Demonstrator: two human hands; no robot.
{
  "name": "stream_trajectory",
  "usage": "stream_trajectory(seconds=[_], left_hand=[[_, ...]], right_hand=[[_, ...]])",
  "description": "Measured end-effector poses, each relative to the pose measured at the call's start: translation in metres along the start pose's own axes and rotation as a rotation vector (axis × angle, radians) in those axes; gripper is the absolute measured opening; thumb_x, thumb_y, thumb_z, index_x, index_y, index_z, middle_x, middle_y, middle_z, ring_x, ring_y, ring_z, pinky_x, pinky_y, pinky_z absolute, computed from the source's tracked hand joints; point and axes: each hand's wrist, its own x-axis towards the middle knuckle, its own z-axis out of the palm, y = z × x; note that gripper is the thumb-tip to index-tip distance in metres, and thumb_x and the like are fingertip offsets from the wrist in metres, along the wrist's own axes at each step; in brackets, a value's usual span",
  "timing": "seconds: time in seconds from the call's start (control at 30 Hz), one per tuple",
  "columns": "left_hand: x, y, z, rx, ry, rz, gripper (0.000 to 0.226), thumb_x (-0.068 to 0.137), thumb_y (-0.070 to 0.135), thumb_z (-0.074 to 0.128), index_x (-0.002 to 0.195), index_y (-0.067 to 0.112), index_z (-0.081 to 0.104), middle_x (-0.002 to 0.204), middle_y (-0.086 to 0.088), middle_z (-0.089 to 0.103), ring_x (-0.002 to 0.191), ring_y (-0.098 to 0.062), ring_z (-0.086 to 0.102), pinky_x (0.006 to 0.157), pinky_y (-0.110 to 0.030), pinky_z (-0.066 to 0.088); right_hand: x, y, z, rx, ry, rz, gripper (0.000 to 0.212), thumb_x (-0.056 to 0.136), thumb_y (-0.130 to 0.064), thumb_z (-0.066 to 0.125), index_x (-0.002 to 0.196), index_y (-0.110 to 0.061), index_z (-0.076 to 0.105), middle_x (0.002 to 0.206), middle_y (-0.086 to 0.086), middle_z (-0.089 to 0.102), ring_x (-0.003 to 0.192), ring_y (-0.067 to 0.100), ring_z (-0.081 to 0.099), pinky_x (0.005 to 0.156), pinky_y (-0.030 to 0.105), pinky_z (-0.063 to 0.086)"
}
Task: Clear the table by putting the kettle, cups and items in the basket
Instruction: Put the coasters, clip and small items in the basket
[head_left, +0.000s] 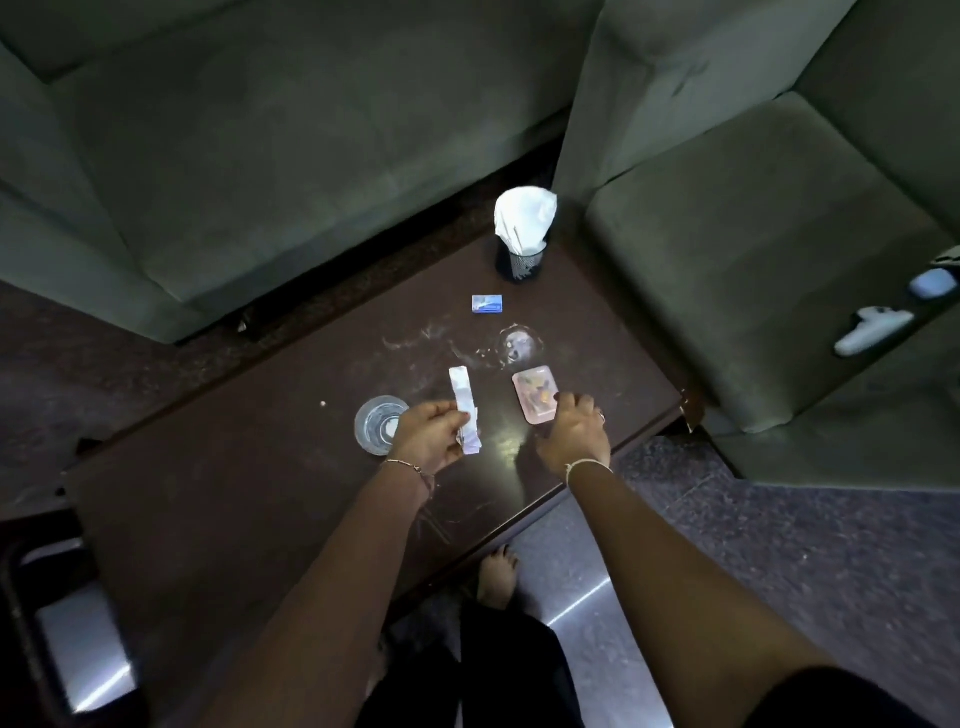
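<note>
Table (234, 493) carries the lot: L hand (428, 439) pinches a white paper strip (464, 402) held over the top, w/ a glass (376, 426) just beside it on the left. R hand (574, 431) has its fingers bent onto the near-right edge of a pink tray (532, 397); can't tell if it grips or only touches. Farther back sit a clear dish (519, 343), a blue box (487, 304) & a black mesh cup (519, 265) stuffed w/ tissue (524, 215), near the sofa (260, 156).
</note>
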Motion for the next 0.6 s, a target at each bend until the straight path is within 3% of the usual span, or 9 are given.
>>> stream_trajectory(seconds=[0.07, 0.23, 0.43, 0.6], left_hand=[[0.015, -0.003, 0.005, 0.004, 0.002, -0.008, 0.014, 0.092, -0.003, 0.052, 0.103, 0.003, 0.059, 0.079, -0.009, 0.061, 0.064, -0.016, 0.061, 0.045, -0.019, 0.054], [0.045, -0.007, 0.014, -0.043, -0.015, -0.042, 0.018, 0.095, -0.005, 0.045, 0.092, 0.004, 0.060, 0.078, -0.009, 0.058, 0.064, -0.017, 0.051, 0.042, -0.016, 0.047], [0.055, -0.014, 0.015, -0.076, -0.027, -0.023, 0.029, 0.094, -0.005, 0.049, 0.121, -0.002, 0.057, 0.081, -0.008, 0.062, 0.067, -0.017, 0.053, 0.047, -0.016, 0.050], [0.045, -0.006, 0.010, -0.094, -0.008, 0.001, 0.032, 0.093, -0.003, 0.052, 0.125, -0.002, 0.057, 0.090, -0.010, 0.066, 0.069, -0.015, 0.060, 0.053, -0.018, 0.054]], right_hand=[[0.021, -0.001, 0.005, 0.010, -0.022, -0.006, 0.062, 0.085, -0.027, 0.068, 0.134, -0.005, 0.037, 0.135, 0.018, 0.042, 0.126, 0.036, 0.045, 0.099, 0.040, 0.043], [0.065, -0.005, 0.026, 0.082, -0.056, -0.010, 0.076, 0.080, -0.032, 0.075, 0.136, -0.003, 0.033, 0.135, 0.018, 0.042, 0.127, 0.037, 0.045, 0.101, 0.042, 0.042], [0.095, -0.008, 0.040, -0.007, -0.047, -0.006, 0.064, 0.086, -0.031, 0.066, 0.131, -0.004, 0.030, 0.128, 0.019, 0.045, 0.122, 0.038, 0.050, 0.090, 0.044, 0.049], [0.093, -0.006, 0.029, 0.436, 0.017, 0.114, 0.066, 0.081, -0.031, 0.069, 0.130, -0.005, 0.033, 0.119, 0.020, 0.060, 0.112, 0.037, 0.059, 0.091, 0.036, 0.046]])
